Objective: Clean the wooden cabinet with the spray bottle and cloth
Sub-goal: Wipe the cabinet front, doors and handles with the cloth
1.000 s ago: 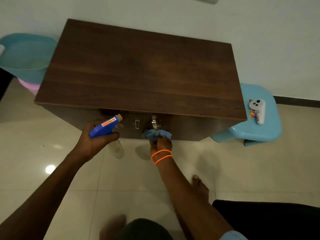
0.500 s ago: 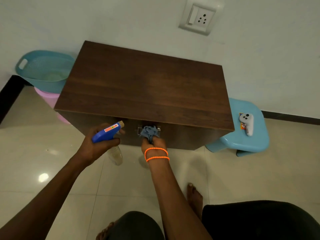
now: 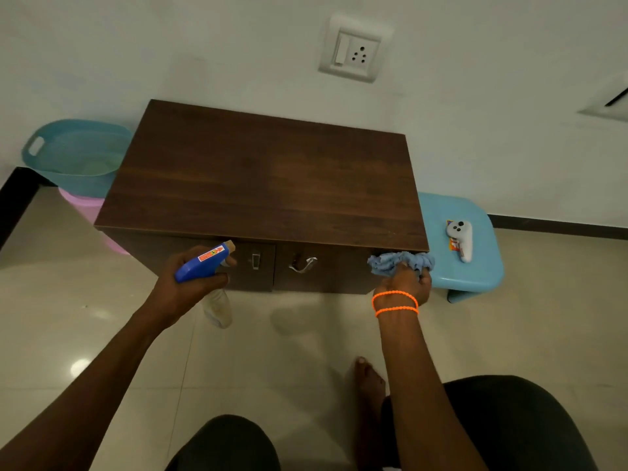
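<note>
The right hand point(image 3: 402, 283), fingers closed on the bunched blue cloth point(image 3: 401, 261), has swept from the handles to the dark wooden cabinet's point(image 3: 265, 185) front right corner; the left hand point(image 3: 190, 283) grips the blue-headed spray bottle point(image 3: 204, 261) near the left door, so wiping likely nears its end

Glossy beige tiled floor point(image 3: 306, 362) under wooden cabinet point(image 3: 265, 185), blue stool point(image 3: 475, 273), stacked tubs point(image 3: 74, 154)

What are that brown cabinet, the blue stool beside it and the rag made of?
Cabinet: wood or wood-look laminate, going by its dark grain streaks and matte sheen. Stool: probably moulded plastic, smooth, rounded and evenly coloured. Rag, bunched in the right hand: soft, crumpled fabric.
</note>
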